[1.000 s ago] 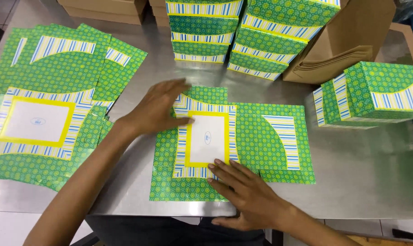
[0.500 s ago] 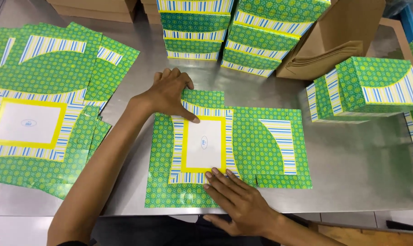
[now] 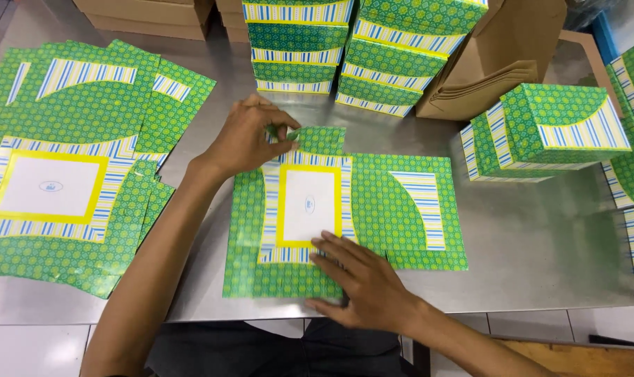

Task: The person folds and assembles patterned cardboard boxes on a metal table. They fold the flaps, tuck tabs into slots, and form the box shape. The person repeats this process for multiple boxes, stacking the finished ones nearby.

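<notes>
— Head view: left hand (image 3: 250,139)?
— Pinching top flap (image 3: 320,138) of flat green carton blank (image 3: 407,202), mid-fold, on steel table (image 3: 540,244).
— Right hand (image 3: 362,279)?
— Spread flat, unclenched, pressing blank's near edge. Loose blanks (image 3: 86,105) left of it, folded boxes (image 3: 345,42) beyond.

- The flat box blank (image 3: 345,213) lies unfolded on the steel table (image 3: 526,244), printed side up: green patterned card with blue-and-white striped bands and a white panel framed in yellow at its middle.
- Its right half carries a curved green shape beside a striped strip.
- The left hand (image 3: 247,136) pinches the small top flap (image 3: 317,138), lifting it slightly off the surface.
- The right hand (image 3: 362,283) presses flat on the blank's lower edge, fingers spread across the striped border.
</notes>
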